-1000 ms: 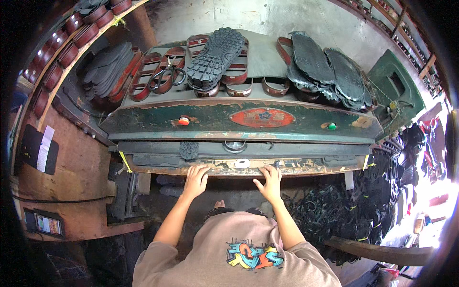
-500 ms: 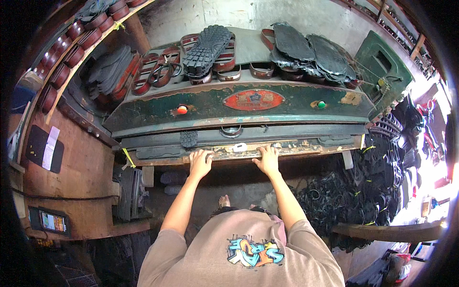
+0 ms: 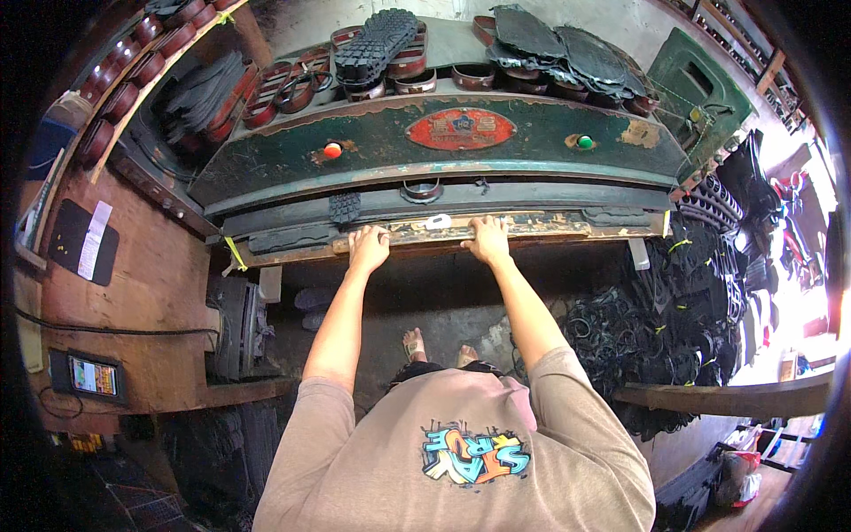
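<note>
My left hand (image 3: 368, 246) and my right hand (image 3: 488, 239) lie palm down, side by side, on the worn wooden front ledge (image 3: 550, 227) of a big green press machine (image 3: 381, 142). Both arms reach straight forward. The fingers rest flat on the ledge and hold nothing. A small white piece (image 3: 437, 222) lies on the ledge between the two hands. A black treaded rubber piece (image 3: 344, 207) sits on the press bed just left of my left hand. On the machine's front are a red button (image 3: 332, 150), a red oval plate (image 3: 461, 129) and a green button (image 3: 584, 141).
Black rubber soles (image 3: 377, 43) and red metal cutting dies (image 3: 266, 89) lie on top of the machine. More soles (image 3: 550, 40) pile at the back right. Heaps of black rubber straps (image 3: 683, 310) fill the right. A wooden side table (image 3: 142, 284) with a phone (image 3: 93, 376) stands left.
The view has shifted so the machine sits higher in the picture and my arms look longer. Both hands stay flat on the ledge in the same places.
</note>
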A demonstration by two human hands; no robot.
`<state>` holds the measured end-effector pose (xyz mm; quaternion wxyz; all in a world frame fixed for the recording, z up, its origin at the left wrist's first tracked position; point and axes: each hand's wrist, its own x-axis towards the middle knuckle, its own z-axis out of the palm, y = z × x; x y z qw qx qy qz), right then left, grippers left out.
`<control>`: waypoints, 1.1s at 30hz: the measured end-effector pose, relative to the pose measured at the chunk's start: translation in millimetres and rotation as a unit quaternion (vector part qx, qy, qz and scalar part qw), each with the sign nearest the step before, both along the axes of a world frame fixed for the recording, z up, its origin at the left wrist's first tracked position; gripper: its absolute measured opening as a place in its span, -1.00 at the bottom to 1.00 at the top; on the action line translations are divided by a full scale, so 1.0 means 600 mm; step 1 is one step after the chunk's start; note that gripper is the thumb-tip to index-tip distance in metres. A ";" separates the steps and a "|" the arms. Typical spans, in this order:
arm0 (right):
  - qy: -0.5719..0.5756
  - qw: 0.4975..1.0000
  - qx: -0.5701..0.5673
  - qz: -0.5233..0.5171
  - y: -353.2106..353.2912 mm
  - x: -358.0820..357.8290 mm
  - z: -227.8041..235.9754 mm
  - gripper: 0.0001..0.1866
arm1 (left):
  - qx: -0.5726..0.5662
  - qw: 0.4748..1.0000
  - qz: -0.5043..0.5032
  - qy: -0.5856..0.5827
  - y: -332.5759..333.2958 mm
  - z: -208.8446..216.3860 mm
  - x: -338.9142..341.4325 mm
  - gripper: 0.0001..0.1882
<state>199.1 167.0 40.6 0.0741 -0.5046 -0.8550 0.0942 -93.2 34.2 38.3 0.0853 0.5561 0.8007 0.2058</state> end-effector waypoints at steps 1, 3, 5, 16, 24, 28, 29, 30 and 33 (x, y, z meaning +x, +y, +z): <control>-0.003 1.000 -0.011 0.003 -0.005 0.001 0.002 -0.32 | -0.012 1.000 0.009 0.000 -0.006 -0.001 0.002 -0.73; -0.002 1.000 -0.016 0.010 -0.020 0.013 0.005 -0.31 | -0.025 1.000 0.003 0.006 -0.023 -0.003 0.011 -0.73; -0.001 0.999 -0.031 0.019 -0.036 0.031 0.006 -0.30 | -0.036 0.999 -0.009 0.003 -0.045 -0.004 0.022 -0.73; 0.025 0.955 -0.214 0.205 -0.075 0.021 0.073 -0.32 | -0.171 0.978 -0.075 -0.090 -0.150 0.002 0.080 -0.72; 0.053 0.960 0.000 0.275 -0.120 -0.054 0.041 -0.18 | -0.051 0.901 0.132 -0.411 -0.087 -0.014 0.171 -0.54; 0.145 0.946 -0.089 0.275 -0.124 -0.010 0.060 -0.17 | -0.060 0.843 0.198 -0.496 -0.080 0.000 0.218 -0.57; 0.220 0.927 -0.105 0.284 -0.113 0.009 0.072 -0.17 | -0.040 0.812 0.166 -0.558 -0.080 0.013 0.223 -0.62; 0.266 0.908 -0.144 0.290 -0.099 0.036 0.085 -0.18 | -0.039 0.767 0.151 -0.622 -0.083 0.031 0.226 -0.66; 0.388 0.850 -0.233 0.270 -0.065 0.108 0.113 -0.14 | -0.019 0.753 0.070 -0.654 -0.070 0.090 0.251 -0.77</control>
